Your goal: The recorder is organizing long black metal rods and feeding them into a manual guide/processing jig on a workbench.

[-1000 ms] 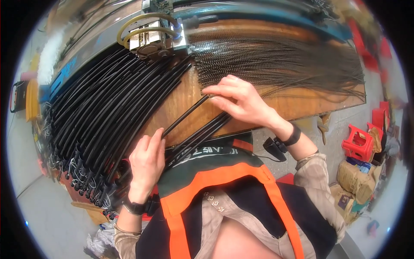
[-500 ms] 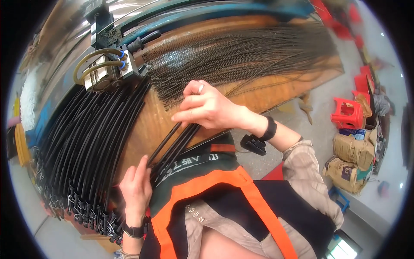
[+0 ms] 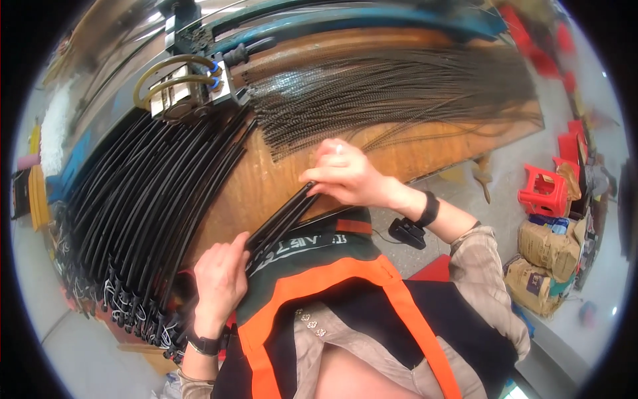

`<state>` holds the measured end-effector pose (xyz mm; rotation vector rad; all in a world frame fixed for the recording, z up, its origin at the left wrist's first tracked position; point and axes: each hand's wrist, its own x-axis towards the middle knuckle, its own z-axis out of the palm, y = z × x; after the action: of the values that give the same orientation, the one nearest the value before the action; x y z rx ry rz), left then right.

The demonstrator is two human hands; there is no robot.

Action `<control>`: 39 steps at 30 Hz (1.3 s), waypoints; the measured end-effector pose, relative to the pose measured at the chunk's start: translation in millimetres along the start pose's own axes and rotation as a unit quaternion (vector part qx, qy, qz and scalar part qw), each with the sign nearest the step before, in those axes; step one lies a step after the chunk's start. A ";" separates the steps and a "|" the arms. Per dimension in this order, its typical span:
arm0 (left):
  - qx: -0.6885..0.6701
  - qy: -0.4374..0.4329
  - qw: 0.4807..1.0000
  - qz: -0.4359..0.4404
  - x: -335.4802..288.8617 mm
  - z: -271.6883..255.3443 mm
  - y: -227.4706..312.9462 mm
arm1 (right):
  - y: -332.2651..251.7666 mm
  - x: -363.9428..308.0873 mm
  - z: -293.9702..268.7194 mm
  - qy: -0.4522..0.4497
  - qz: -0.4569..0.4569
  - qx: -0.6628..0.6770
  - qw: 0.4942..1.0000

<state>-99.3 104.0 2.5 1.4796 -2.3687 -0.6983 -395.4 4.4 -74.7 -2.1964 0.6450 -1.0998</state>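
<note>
Right here, the action sits with a small bundle of slim, straight black tubes (image 3: 282, 218), slanting between the hands over the front edge of the brown wooden surface (image 3: 222, 206). The long axis climbs from lower left to upper right, the far ends up by the right hand (image 3: 344, 174), the near stretch running down to the left hand (image 3: 221, 278). The right hand is the closer one to those upper ends, fingertips pinched narrow on them. The left hand is curled, thumb alongside the tubes; whether it grips any, I cannot tell. Left of the bundle, a broad fan of long black tubes (image 3: 146, 193); beyond the right hand, a spread of thin, dark coiled metal springs (image 3: 372, 93).
</note>
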 end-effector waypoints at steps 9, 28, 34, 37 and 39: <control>0.020 0.007 1.000 -0.006 1.4 11.4 -8.0 | -0.4 16.3 -8.9 -0.160 -0.113 -0.168 0.966; 0.200 0.161 0.964 -0.069 16.9 -7.4 -45.3 | 23.8 80.0 -15.3 -0.068 -0.041 -0.320 0.944; 0.217 0.146 0.962 -0.075 6.5 3.6 -52.7 | 13.9 81.1 -12.8 -0.023 -0.005 -0.216 0.976; 0.172 0.185 0.966 -0.055 5.5 3.4 -54.3 | -9.0 82.4 -2.3 -0.084 0.191 -0.085 0.974; 0.144 0.142 0.976 -0.080 -1.4 -1.1 -47.6 | 0.9 80.0 3.0 -0.048 0.191 -0.069 0.978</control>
<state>-61.7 87.5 -21.6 1.7677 -2.2157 -0.1588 -349.8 -47.0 -33.7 -2.1041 1.0736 -0.7636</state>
